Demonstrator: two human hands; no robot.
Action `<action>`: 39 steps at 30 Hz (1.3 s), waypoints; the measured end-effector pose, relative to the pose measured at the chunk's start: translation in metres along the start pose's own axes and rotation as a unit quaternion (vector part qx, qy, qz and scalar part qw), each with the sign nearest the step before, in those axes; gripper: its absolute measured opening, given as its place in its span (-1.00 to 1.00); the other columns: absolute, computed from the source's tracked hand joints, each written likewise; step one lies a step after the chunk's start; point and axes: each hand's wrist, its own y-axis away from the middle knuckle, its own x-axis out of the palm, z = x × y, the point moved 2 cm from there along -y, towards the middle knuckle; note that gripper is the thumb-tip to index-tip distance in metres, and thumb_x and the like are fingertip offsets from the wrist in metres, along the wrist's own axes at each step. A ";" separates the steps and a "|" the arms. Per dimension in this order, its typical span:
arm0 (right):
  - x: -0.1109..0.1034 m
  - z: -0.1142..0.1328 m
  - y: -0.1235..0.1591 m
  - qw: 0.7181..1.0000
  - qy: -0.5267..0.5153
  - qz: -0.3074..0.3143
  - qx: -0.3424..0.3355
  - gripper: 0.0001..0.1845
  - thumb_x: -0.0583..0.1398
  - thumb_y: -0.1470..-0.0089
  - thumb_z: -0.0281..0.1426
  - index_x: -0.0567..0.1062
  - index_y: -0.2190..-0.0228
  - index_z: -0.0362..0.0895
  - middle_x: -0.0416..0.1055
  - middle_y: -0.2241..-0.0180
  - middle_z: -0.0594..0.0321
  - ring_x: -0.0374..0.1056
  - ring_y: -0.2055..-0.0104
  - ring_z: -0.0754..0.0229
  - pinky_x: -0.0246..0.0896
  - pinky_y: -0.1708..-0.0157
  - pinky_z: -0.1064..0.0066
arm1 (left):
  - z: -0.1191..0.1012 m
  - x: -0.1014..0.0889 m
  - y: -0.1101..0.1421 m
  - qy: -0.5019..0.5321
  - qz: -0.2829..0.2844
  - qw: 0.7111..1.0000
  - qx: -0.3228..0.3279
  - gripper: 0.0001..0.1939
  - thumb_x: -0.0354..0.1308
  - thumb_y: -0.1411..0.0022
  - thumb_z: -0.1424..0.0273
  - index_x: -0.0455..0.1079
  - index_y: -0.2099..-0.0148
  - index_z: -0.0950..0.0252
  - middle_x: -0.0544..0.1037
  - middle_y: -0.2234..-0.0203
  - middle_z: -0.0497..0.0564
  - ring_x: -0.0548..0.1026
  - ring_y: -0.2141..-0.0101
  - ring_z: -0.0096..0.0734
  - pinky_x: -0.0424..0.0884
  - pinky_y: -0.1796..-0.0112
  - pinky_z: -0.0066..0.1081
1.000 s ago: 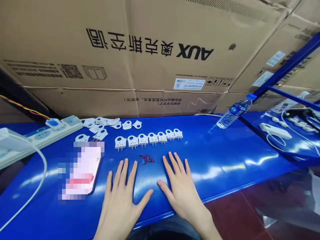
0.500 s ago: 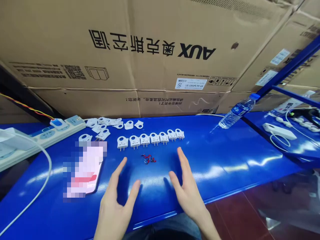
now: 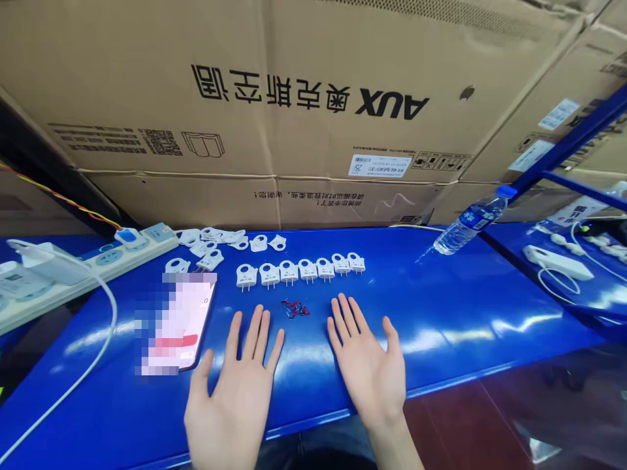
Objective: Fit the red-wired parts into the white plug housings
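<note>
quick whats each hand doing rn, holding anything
Left hand: open, fingers spread, holding nothing.
Right hand: open, fingers spread, holding nothing.

On the bench (image 3: 441, 313), a row of two-pin plugs (image 3: 300, 271) lies beyond a tangle of small wires (image 3: 294, 309), with a phone (image 3: 183, 323) to the left and a water bottle (image 3: 470, 228) at far right.

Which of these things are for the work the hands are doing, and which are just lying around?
Probably for the work:
the row of white two-pin plugs
the heap of white plug pieces
the tiny red and dark wires, between the left hand and right hand

Probably just lying about:
the phone
the power strip
the water bottle
</note>
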 end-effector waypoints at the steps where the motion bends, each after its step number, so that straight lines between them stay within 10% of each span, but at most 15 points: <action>1: 0.000 0.000 0.001 1.000 -0.008 0.001 0.008 -0.22 -0.48 -0.39 -0.04 0.01 -0.45 0.06 0.22 -0.37 0.07 0.21 -0.38 -0.03 0.33 -0.21 -0.23 | -0.002 0.002 0.000 -0.002 0.000 1.000 -0.006 -0.30 -0.43 -0.46 -0.01 -0.16 -0.54 0.01 0.33 -0.36 0.07 0.33 -0.32 -0.02 0.53 -0.12 0.11; 7: -0.006 0.009 0.009 0.988 0.150 0.037 -0.002 -0.38 0.01 -0.42 -0.09 0.09 -0.41 0.16 0.07 -0.44 0.20 0.10 -0.44 -0.03 0.22 -0.32 -0.10 | -0.017 0.002 0.003 -0.213 0.020 0.973 0.082 -0.43 -0.04 -0.46 0.09 0.10 -0.44 0.00 0.35 -0.35 0.07 0.35 -0.31 -0.02 0.34 -0.27 0.12; 12: -0.006 0.007 0.010 0.868 0.481 0.088 -0.088 -0.31 0.09 -0.39 -0.11 0.06 -0.43 0.10 -0.03 -0.47 0.19 -0.20 -0.52 -0.14 -0.21 -0.44 -0.30 | 0.000 -0.013 -0.006 -0.549 -0.001 0.801 0.240 -0.31 0.10 -0.40 0.08 0.07 -0.47 0.08 0.18 -0.43 0.15 0.14 -0.40 0.10 -0.04 -0.36 0.31; 16: -0.002 0.000 0.009 0.802 0.576 0.122 -0.102 -0.35 0.01 -0.42 -0.12 0.08 -0.43 0.01 -0.03 -0.47 0.13 -0.19 -0.52 -0.19 -0.16 -0.41 -0.34 | 0.022 -0.021 -0.011 -0.635 0.023 0.725 0.267 -0.36 -0.01 -0.44 0.06 0.18 -0.44 0.22 0.18 -0.42 0.26 0.13 -0.40 0.16 0.03 -0.32 0.30; 24: -0.038 0.037 -0.026 0.738 0.643 0.169 -0.114 -0.41 0.02 -0.43 -0.16 0.18 -0.39 -0.04 0.16 -0.40 0.07 0.15 -0.40 -0.05 0.16 -0.34 -0.02 | 0.014 -0.021 -0.010 -0.662 0.007 0.695 0.281 -0.46 -0.02 -0.45 0.09 0.31 -0.32 0.26 0.35 -0.32 0.25 0.26 -0.33 0.11 0.15 -0.28 0.19; 33: -0.067 0.069 -0.126 0.553 0.813 0.175 -0.046 -0.58 0.05 -0.33 -0.50 0.38 -0.17 -0.20 0.41 -0.12 -0.11 0.37 -0.13 -0.16 0.28 -0.03 0.11 | -0.028 0.016 -0.042 -0.622 0.154 0.656 0.399 -0.73 -0.04 -0.50 0.42 0.43 -0.10 0.28 0.58 0.16 0.08 0.48 0.18 -0.19 0.36 0.18 -0.23; 39: -0.067 0.050 -0.132 0.556 0.813 0.167 -0.038 -0.66 0.04 -0.38 -0.41 0.36 -0.12 -0.18 0.41 -0.07 -0.09 0.39 -0.06 -0.08 0.24 0.11 0.26 | -0.011 0.033 -0.061 -0.630 0.223 0.587 0.458 -0.80 0.03 -0.40 0.55 0.48 0.10 0.31 0.53 0.28 0.08 0.41 0.24 -0.20 0.27 0.24 -0.25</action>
